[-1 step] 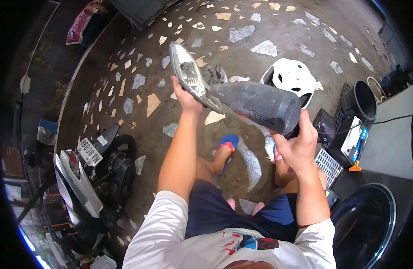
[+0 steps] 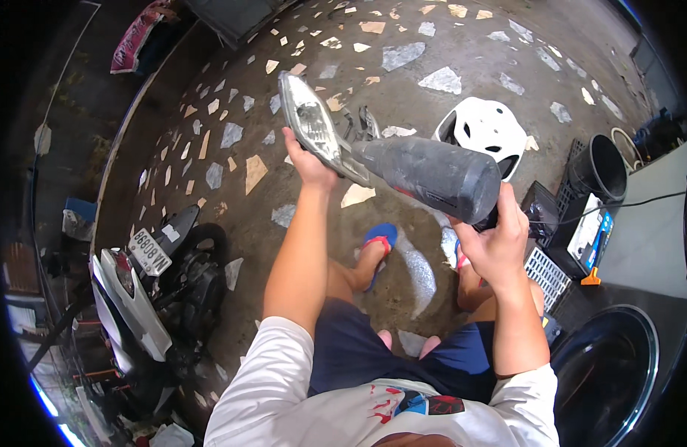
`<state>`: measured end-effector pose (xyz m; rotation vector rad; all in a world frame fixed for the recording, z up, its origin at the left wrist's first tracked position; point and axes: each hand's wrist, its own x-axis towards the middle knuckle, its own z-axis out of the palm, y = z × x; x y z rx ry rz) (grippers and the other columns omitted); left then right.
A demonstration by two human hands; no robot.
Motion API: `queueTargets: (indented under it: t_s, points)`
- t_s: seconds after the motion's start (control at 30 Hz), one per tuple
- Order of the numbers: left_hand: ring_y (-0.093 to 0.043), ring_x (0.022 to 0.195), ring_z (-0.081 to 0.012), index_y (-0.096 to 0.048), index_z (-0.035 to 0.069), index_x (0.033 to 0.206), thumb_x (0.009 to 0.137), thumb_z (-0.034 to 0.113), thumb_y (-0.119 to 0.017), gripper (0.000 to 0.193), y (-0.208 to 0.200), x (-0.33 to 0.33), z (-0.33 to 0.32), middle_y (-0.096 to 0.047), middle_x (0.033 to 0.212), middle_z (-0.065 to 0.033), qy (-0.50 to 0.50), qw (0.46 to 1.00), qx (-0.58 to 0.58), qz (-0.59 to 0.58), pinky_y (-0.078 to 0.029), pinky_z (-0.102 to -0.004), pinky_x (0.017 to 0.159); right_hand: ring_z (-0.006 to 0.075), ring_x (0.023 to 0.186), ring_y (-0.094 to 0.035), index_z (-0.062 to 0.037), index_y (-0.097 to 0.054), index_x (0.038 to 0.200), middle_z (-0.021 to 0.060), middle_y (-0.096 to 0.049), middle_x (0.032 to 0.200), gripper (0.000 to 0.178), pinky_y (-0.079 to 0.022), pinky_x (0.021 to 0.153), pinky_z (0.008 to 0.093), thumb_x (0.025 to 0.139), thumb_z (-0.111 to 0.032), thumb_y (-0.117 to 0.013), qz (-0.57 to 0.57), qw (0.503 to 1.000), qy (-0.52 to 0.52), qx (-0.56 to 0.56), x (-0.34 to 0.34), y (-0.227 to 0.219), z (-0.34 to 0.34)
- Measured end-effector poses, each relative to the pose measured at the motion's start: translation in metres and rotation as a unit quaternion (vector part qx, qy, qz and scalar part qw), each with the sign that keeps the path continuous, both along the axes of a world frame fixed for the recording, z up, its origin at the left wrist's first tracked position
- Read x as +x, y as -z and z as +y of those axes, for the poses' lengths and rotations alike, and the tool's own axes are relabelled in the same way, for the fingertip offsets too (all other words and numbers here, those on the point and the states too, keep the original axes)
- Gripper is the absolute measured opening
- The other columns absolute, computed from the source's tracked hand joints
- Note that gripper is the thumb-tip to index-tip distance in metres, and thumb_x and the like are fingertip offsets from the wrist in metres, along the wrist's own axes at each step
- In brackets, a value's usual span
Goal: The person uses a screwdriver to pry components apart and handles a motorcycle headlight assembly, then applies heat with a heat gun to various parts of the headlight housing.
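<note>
My left hand [image 2: 310, 165] is closed round the lower edge of a motorcycle headlight [image 2: 310, 123] with a clear lens, held up at a tilt. My right hand [image 2: 495, 235] grips a dark grey, dusty heat gun [image 2: 436, 175] from below at its rear end. Its handle is mostly hidden behind the body and my fingers. The heat gun's narrow front end points left and overlaps the headlight's lower right edge; I cannot tell whether they touch.
Beyond the heat gun, a white helmet [image 2: 483, 132] lies on the stone-inlaid floor. A parked motorcycle [image 2: 146, 298] stands at left. To the right are a black bucket [image 2: 598, 167], a white plastic basket [image 2: 546, 276], a cable [image 2: 612, 206] and a large round black-rimmed thing [image 2: 608, 372].
The top of the headlight has tipped very slightly to the left. My right hand and the heat gun stay in place.
</note>
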<state>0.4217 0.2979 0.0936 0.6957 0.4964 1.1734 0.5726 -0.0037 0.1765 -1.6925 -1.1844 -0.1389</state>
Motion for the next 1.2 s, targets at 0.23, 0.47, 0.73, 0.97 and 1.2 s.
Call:
queueTargets:
  t_s: [0.23, 0.47, 0.73, 0.97, 1.2]
  points:
    - [-0.064, 0.094, -0.0361, -0.055, 0.009, 0.135, 0.102, 0.069, -0.026, 0.075, 0.009, -0.026, 0.027, -0.064, 0.112, -0.0128, -0.080, 0.997, -0.002, -0.024, -0.053, -0.0551, 0.086, 0.0402, 0.082, -0.069, -0.0005, -0.060, 0.109, 0.0190, -0.068, 0.090, 0.048, -0.055, 0.071, 0.0427, 0.068, -0.009, -0.084, 0.003, 0.999, -0.003, -0.052, 0.003, -0.001, -0.004]
    - [-0.063, 0.095, -0.0387, -0.052, 0.011, 0.139, 0.100, 0.073, -0.025, 0.079, 0.012, -0.050, 0.035, -0.061, 0.117, -0.0160, -0.086, 0.994, -0.043, -0.046, -0.051, -0.0587, 0.088, 0.0423, 0.083, -0.070, -0.0021, -0.059, 0.110, 0.0204, -0.069, 0.091, 0.050, -0.055, 0.071, 0.0441, 0.069, -0.011, -0.085, 0.018, 0.996, 0.007, -0.084, 0.010, 0.001, -0.005]
    - [-0.063, 0.096, -0.0407, -0.058, 0.003, 0.130, 0.100, 0.073, -0.020, 0.085, 0.011, -0.056, 0.035, -0.064, 0.109, -0.0200, 0.002, 0.998, -0.019, -0.064, -0.051, -0.0586, 0.089, 0.0392, 0.084, -0.073, -0.0020, -0.057, 0.108, 0.0199, -0.072, 0.092, 0.048, -0.055, 0.073, 0.0429, 0.074, -0.016, -0.087, 0.068, 0.994, 0.050, -0.074, 0.027, 0.002, -0.002]
    - [-0.063, 0.099, -0.0375, -0.057, 0.001, 0.132, 0.098, 0.075, -0.032, 0.084, 0.006, -0.054, 0.026, -0.065, 0.111, -0.0183, 0.137, 0.983, 0.027, -0.117, -0.052, -0.0576, 0.091, 0.0370, 0.083, -0.073, -0.0009, -0.060, 0.105, 0.0201, -0.073, 0.090, 0.045, -0.055, 0.074, 0.0412, 0.073, -0.017, -0.088, 0.088, 0.989, 0.109, -0.036, 0.054, 0.009, 0.002]
    - [-0.065, 0.094, -0.0357, -0.057, 0.006, 0.131, 0.096, 0.076, -0.039, 0.080, 0.001, -0.055, 0.022, -0.064, 0.111, -0.0154, 0.147, 0.986, 0.026, -0.068, -0.053, -0.0583, 0.085, 0.0293, 0.086, -0.074, -0.0002, -0.061, 0.106, 0.0175, -0.075, 0.094, 0.043, -0.055, 0.079, 0.0376, 0.075, -0.015, -0.087, 0.114, 0.981, 0.151, 0.029, 0.072, 0.016, 0.011]
